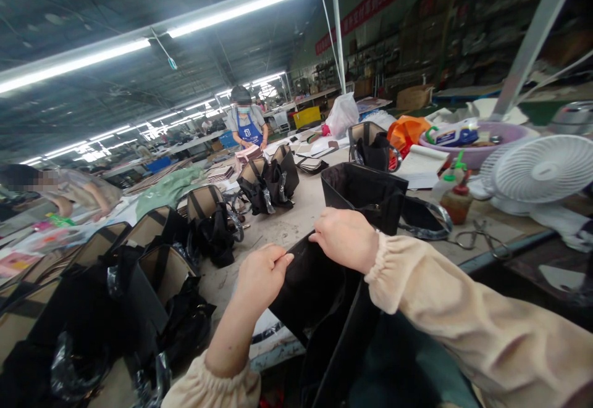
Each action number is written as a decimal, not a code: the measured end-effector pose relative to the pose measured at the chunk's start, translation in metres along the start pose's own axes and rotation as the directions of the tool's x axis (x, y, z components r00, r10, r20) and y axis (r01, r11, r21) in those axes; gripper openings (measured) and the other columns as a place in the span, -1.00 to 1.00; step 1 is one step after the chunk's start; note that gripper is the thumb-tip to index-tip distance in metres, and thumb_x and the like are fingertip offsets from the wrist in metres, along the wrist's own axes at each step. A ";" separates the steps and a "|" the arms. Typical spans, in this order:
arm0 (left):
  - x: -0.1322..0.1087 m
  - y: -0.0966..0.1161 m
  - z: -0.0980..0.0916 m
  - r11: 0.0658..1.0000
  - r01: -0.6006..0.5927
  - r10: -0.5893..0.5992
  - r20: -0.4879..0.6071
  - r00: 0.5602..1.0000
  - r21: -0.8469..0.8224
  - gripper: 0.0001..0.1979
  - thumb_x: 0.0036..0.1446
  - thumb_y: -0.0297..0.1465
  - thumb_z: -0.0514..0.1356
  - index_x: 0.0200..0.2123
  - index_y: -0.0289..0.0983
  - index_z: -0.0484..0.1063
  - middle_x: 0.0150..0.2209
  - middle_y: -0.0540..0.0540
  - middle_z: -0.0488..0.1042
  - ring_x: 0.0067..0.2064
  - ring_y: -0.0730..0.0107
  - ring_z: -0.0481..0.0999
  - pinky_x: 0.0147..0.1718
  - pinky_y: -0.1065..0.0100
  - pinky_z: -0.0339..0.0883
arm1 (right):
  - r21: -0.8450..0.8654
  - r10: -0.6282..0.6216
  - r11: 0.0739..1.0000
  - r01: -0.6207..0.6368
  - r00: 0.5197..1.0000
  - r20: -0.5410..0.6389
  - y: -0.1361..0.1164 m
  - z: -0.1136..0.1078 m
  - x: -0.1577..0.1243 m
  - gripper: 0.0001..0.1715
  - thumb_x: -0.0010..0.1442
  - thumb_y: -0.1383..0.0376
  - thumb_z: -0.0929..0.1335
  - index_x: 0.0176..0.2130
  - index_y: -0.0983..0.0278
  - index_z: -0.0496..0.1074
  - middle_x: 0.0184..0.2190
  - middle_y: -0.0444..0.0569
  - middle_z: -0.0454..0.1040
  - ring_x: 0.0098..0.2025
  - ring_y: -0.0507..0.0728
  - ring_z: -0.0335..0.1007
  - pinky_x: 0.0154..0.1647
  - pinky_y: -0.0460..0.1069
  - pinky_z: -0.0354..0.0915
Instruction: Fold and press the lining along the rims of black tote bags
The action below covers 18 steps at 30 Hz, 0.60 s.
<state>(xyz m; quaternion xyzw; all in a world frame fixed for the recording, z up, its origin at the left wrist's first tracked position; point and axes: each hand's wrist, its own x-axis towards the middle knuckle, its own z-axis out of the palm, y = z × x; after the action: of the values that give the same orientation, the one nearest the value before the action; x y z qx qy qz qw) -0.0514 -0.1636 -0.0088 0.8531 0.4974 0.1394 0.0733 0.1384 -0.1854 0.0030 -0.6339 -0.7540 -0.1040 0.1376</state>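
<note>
L hand and R hand both pinch the top rim of the black bag at the table near edge; prob. spreading it open; next move needs an even two-handed grip.

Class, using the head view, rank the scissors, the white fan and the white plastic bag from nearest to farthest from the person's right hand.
From the right hand, gripping the black bag:
1. Scissors, on the table just to its right.
2. White fan, farther right at the table edge.
3. White plastic bag, far up the table.
</note>
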 end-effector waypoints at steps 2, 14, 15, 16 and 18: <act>0.000 0.003 -0.003 0.998 0.006 -0.007 0.016 1.000 0.063 -0.73 0.16 -0.36 0.05 -0.57 -0.25 0.32 -0.46 -0.01 0.40 -0.39 0.39 0.39 -0.40 0.39 0.11 | 0.010 0.014 1.000 -0.014 1.000 -0.001 0.000 0.000 0.000 -0.61 0.20 0.10 0.24 -0.41 0.30 0.50 -0.36 0.02 0.47 -0.37 0.13 0.42 -0.48 -0.03 0.19; 0.021 0.023 -0.007 0.955 -0.098 0.083 0.065 0.994 0.279 -0.71 0.18 -0.24 0.03 -0.45 -0.19 0.47 -0.49 -0.08 0.52 -0.44 0.30 0.45 -0.50 0.36 0.00 | 0.091 0.057 0.994 -0.056 0.998 -0.007 0.004 -0.002 0.001 -0.62 0.16 0.10 0.27 -0.40 0.32 0.52 -0.37 0.05 0.48 -0.34 0.14 0.44 -0.45 -0.05 0.20; 0.023 0.024 -0.004 0.951 -0.094 0.080 0.058 0.995 0.294 -0.71 0.18 -0.25 0.03 -0.47 -0.20 0.46 -0.50 -0.08 0.51 -0.45 0.31 0.44 -0.50 0.36 -0.01 | 0.097 0.051 0.994 -0.051 0.999 -0.002 0.006 -0.003 0.001 -0.62 0.15 0.09 0.28 -0.40 0.32 0.52 -0.37 0.04 0.49 -0.34 0.15 0.44 -0.45 -0.05 0.21; 0.025 0.025 -0.002 0.950 -0.090 0.078 0.052 0.996 0.298 -0.70 0.18 -0.26 0.03 -0.48 -0.21 0.45 -0.51 -0.08 0.51 -0.45 0.32 0.43 -0.49 0.36 0.00 | 0.103 0.040 0.994 -0.040 0.999 0.004 0.008 -0.004 0.000 -0.62 0.14 0.08 0.28 -0.40 0.31 0.52 -0.37 0.04 0.49 -0.33 0.15 0.44 -0.44 -0.04 0.22; 0.025 0.026 0.001 0.953 -0.079 0.068 0.050 0.996 0.294 -0.69 0.19 -0.26 0.02 -0.50 -0.22 0.44 -0.53 -0.07 0.49 -0.46 0.34 0.42 -0.49 0.37 0.00 | 0.111 0.022 0.994 -0.024 1.000 0.015 0.012 -0.007 -0.001 -0.62 0.12 0.07 0.29 -0.40 0.30 0.52 -0.36 0.03 0.50 -0.32 0.16 0.44 -0.41 -0.04 0.24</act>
<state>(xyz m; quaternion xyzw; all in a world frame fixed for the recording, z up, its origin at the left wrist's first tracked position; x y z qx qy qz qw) -0.0176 -0.1549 0.0017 0.8750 0.4789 0.0493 -0.0506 0.1510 -0.1868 0.0084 -0.6345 -0.7523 -0.0558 0.1685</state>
